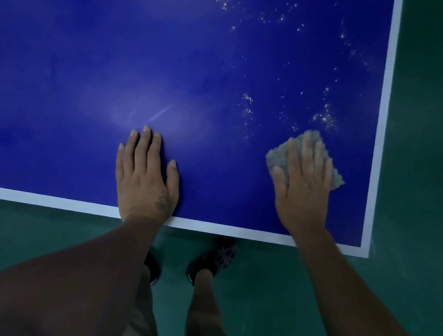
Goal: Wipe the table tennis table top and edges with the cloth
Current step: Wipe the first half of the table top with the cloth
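Note:
The blue table tennis table (89, 47) fills the upper view, with a white line along its near edge (37, 199) and right edge (384, 106). A grey cloth (278, 154) lies flat near the table's right corner. My right hand (304, 186) presses on the cloth with straight, spread fingers. My left hand (147, 174) rests flat on the bare blue top near the front edge, fingers straight. Pale specks of dust (324, 117) are scattered on the top beyond and to the left of the cloth.
A green floor (432, 170) lies to the right of the table and below its near edge. My legs and dark shoes (215, 259) stand on it just under the table's front edge.

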A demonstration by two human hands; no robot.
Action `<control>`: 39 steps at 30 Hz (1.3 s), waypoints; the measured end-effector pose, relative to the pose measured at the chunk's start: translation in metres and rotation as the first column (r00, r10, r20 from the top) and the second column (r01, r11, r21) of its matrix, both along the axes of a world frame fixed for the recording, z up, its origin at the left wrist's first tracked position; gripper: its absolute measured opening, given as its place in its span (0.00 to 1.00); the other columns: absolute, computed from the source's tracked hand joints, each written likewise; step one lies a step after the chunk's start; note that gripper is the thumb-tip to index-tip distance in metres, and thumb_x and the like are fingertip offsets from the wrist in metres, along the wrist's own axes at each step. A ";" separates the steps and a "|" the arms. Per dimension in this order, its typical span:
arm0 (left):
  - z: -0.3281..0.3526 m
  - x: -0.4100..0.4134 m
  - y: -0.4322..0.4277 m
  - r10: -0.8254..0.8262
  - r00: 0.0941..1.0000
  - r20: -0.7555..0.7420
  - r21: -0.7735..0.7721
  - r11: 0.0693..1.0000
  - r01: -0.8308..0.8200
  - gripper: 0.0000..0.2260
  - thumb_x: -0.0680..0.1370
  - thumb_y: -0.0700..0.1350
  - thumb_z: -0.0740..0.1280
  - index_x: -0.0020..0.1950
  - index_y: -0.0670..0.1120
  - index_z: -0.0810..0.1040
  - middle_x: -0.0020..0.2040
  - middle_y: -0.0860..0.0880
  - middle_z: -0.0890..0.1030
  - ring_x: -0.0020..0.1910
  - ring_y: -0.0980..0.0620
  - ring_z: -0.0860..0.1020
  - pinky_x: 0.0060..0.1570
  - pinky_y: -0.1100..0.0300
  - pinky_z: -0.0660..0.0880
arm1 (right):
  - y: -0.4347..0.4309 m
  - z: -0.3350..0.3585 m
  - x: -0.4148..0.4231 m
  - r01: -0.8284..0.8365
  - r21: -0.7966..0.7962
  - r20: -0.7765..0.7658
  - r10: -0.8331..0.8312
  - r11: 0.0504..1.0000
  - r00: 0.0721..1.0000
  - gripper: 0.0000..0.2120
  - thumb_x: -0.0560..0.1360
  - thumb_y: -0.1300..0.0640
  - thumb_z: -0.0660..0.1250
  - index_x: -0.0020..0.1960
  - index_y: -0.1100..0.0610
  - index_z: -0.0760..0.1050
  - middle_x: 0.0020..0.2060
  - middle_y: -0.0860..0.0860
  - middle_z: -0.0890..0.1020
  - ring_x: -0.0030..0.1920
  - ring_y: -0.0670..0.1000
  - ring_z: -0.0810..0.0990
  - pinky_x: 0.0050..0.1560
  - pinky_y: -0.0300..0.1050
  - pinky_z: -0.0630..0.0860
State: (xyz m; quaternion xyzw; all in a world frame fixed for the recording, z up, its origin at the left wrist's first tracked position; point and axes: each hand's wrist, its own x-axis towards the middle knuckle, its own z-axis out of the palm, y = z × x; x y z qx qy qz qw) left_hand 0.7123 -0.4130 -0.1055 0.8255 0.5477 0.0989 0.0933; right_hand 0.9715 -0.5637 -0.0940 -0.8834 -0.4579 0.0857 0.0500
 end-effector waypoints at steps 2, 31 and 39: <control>0.000 -0.001 0.000 -0.001 1.000 -0.009 -0.005 1.000 0.001 0.28 0.87 0.55 0.55 0.85 0.42 0.63 0.86 0.45 0.62 0.87 0.44 0.54 0.86 0.45 0.48 | -0.027 -0.004 -0.026 -0.087 -0.008 0.015 0.087 0.996 0.996 0.30 0.89 0.42 0.48 0.88 0.52 0.51 0.87 0.53 0.49 0.87 0.56 0.45 0.86 0.62 0.45; 0.003 -0.001 -0.001 0.006 1.000 -0.004 -0.007 1.000 -0.006 0.28 0.87 0.56 0.55 0.85 0.43 0.63 0.86 0.46 0.62 0.87 0.45 0.54 0.86 0.44 0.50 | -0.072 -0.006 -0.009 -0.099 -0.075 -0.009 0.099 0.992 0.995 0.31 0.88 0.37 0.46 0.87 0.48 0.51 0.87 0.51 0.49 0.87 0.56 0.45 0.85 0.65 0.49; 0.004 -0.001 -0.001 0.011 0.999 -0.043 0.028 1.000 -0.009 0.28 0.88 0.55 0.55 0.85 0.43 0.64 0.86 0.45 0.63 0.87 0.44 0.56 0.86 0.44 0.52 | -0.096 0.000 -0.015 0.069 -0.056 0.045 -0.067 0.996 0.997 0.31 0.89 0.42 0.46 0.87 0.55 0.51 0.87 0.56 0.49 0.87 0.60 0.46 0.85 0.67 0.47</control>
